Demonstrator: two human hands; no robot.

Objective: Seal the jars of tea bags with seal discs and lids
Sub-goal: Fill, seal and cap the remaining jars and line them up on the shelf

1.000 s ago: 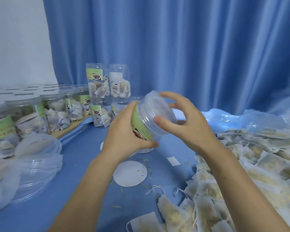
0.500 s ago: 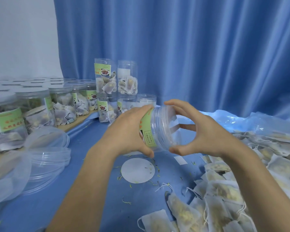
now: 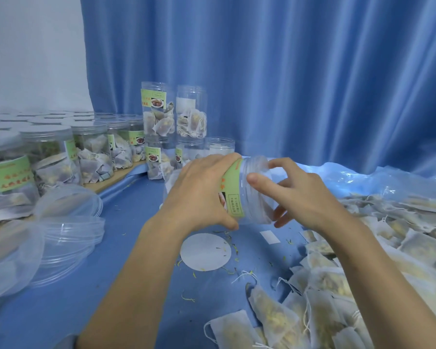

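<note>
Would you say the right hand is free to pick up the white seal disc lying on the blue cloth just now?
Probably not yet: the right hand has its grip around the mouth of the jar that the left hand holds. The disc lies bare just below, with nothing over it.

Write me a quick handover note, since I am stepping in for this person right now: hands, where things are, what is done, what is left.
Left hand grips the jar, held on its side above the table. Right hand is at its threaded mouth, fingers curled loosely; no lid on it. One seal disc lies below, loose lids at left. Capped jars stand at left. Left: two stacked jars look uncapped; loose tea bags at right.
</note>
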